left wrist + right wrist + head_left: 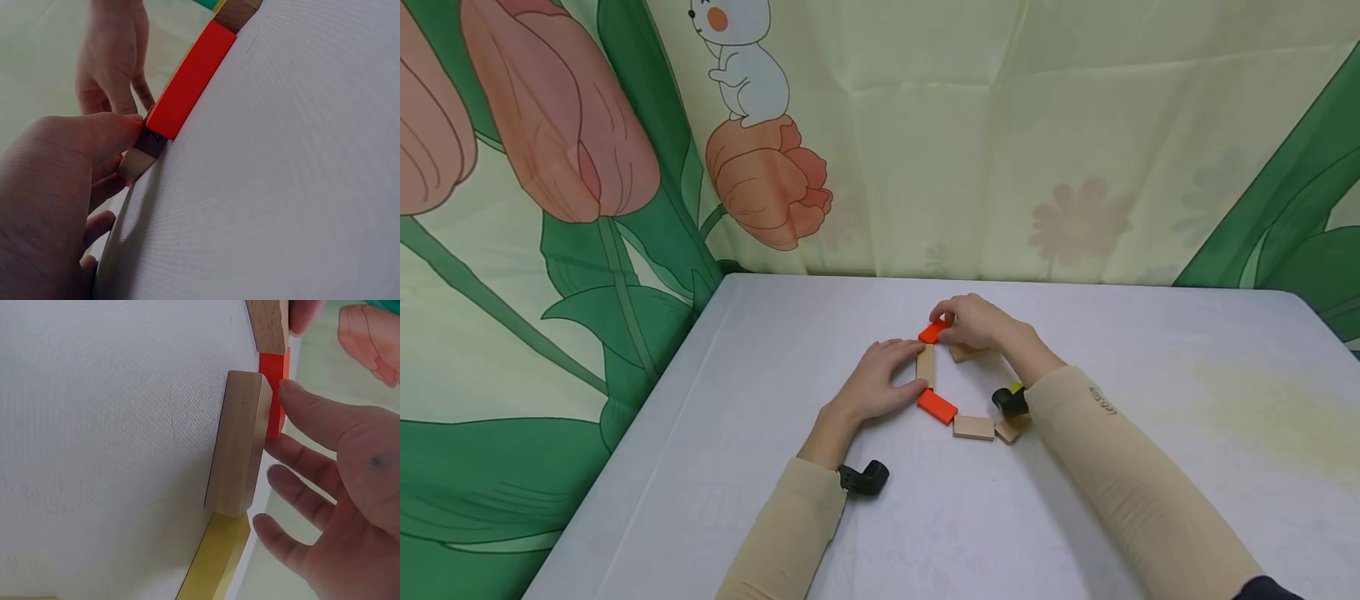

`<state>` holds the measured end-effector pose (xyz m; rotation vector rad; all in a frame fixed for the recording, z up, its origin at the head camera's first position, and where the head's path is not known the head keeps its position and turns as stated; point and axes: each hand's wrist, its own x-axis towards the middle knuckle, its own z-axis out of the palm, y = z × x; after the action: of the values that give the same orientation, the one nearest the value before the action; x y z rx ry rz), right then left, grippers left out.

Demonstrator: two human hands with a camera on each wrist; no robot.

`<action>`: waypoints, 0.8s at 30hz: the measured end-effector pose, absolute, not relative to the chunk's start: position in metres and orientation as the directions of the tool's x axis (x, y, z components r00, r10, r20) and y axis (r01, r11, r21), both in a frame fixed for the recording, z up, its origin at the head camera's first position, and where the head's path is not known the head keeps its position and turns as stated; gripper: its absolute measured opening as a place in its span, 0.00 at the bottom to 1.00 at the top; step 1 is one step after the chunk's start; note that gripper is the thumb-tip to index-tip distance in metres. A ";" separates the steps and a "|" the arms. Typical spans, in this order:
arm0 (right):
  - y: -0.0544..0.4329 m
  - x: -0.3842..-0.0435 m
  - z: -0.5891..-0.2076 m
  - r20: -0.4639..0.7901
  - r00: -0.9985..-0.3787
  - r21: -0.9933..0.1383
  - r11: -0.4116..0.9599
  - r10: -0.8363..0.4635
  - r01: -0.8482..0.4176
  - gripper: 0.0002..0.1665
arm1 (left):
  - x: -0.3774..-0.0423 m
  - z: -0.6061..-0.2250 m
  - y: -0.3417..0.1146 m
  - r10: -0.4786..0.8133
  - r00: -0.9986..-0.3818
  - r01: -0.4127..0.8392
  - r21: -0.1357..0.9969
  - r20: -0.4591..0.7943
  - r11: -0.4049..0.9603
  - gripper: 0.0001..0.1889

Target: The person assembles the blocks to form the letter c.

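Small flat blocks, plain wood, red and yellow, lie end to end in a ring on the white table. My left hand (pixel 880 379) holds a plain wooden block (pixel 926 367) on the ring's left side, thumb at its near end and fingers at its far end. A red block (pixel 936 407) lies just below that thumb. At the ring's far side my right hand (pixel 976 322) pinches another red block (pixel 933 332) between thumb and forefinger. In the right wrist view, a wooden block (pixel 237 444) and a yellow block (pixel 215 556) stand close to its other fingers.
Two more wooden blocks, one in the near side (pixel 973 428) and one at the near right (pixel 1012 428), continue the ring. My right forearm (pixel 1120 467) partly covers the ring's right side. A printed curtain (pixel 925 167) hangs behind the white table (pixel 700 500).
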<state>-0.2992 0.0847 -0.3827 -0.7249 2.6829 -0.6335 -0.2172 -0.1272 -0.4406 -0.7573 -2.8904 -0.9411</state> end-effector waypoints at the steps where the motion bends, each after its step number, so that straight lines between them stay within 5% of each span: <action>1: 0.085 -0.299 -0.383 -0.161 -0.831 -0.486 0.776 -0.532 -0.402 0.21 | -0.217 -0.441 -0.127 0.443 -0.883 0.449 0.552 0.154 0.703 0.31; 24: 0.089 -0.293 -0.378 -0.148 -0.831 -0.480 0.774 -0.536 -0.414 0.21 | -0.214 -0.440 -0.128 0.447 -0.882 0.450 0.548 0.150 0.705 0.31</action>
<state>-0.2930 0.0892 -0.3781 -0.7369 2.6912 -0.6339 -0.2141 -0.1284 -0.4398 -0.7619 -2.8954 -0.9337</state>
